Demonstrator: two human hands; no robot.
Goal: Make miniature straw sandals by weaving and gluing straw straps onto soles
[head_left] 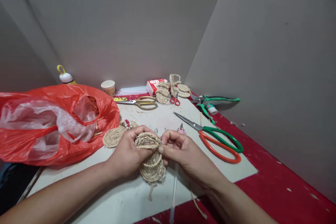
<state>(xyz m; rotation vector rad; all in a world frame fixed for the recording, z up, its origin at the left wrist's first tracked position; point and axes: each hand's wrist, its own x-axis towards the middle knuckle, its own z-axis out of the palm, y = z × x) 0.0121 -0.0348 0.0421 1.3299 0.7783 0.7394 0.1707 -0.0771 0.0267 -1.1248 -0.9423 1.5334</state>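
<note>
A small woven straw slipper is between my two hands, its rounded strap end up and a loose straw tail hanging from its lower end. My left hand is closed round its left side, the thumb lying across the front of the opening. At the slipper's right edge, the thumb and fingers of my right hand are pinched together; whether something small is between them is hidden. Behind my left hand lies a woven straw sole with red and white beads. A pink object with a grey tip is just behind my right hand.
A red plastic bag fills the left. Large scissors with green and orange handles lie right; gold-handled scissors, a paper cup and more straw slippers stand at the back. Green-handled pliers lie by the right wall.
</note>
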